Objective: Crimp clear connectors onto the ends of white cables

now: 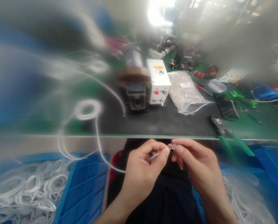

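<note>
- My left hand [146, 168] pinches the cable [154, 156] by its end; my right hand [197, 165] grasps the clear plug [173, 146] at the wires [170, 149], before the table [246, 131].
- A slack left pinch could, I judge, let wires slip.
- I count two hands, one plug, one crimper [220, 125]; coils [34, 183] below left: too many to count.

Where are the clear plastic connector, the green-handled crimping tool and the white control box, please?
Clear plastic connector [174, 146]: head view, on its transparent body.
Green-handled crimping tool [221, 127]: head view, on its black head.
White control box [159, 80]: head view, on its upper face, below the round emblem.
</note>
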Demonstrator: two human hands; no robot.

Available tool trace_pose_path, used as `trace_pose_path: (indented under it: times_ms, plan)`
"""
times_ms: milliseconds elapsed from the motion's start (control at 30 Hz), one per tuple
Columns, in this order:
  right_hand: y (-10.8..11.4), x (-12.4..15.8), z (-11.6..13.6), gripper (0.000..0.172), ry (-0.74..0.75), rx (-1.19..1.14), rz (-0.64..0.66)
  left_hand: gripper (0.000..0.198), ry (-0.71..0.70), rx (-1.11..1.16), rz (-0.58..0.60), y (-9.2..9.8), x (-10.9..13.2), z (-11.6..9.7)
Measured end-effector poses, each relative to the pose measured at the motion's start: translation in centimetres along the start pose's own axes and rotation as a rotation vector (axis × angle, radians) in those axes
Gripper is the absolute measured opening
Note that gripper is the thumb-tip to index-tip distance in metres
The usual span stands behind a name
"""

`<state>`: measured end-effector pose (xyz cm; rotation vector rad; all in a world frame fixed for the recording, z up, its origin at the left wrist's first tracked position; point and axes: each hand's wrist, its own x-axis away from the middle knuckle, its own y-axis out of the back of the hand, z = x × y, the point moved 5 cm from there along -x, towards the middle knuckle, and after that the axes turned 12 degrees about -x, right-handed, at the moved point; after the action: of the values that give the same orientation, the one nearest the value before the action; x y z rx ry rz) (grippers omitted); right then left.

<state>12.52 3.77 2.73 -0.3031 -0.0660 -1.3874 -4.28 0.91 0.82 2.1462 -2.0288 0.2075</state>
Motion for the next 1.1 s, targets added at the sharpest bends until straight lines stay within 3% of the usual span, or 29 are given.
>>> trace_pose_path:
  times_ms: [300, 1100]
  plan:
    - [-0.2, 0.3, 0.9, 0.016, 0.065, 0.139, -0.055, 0.020, -0.026, -0.025, -0.035, 0.1, 0.3, -0.6]
    - [-2.1, 1.9, 2.8, 0.035, 0.344, 0.454, 0.031, 0.020, -0.004, -0.020, -0.065, 0.2, 1.9, -0.4]
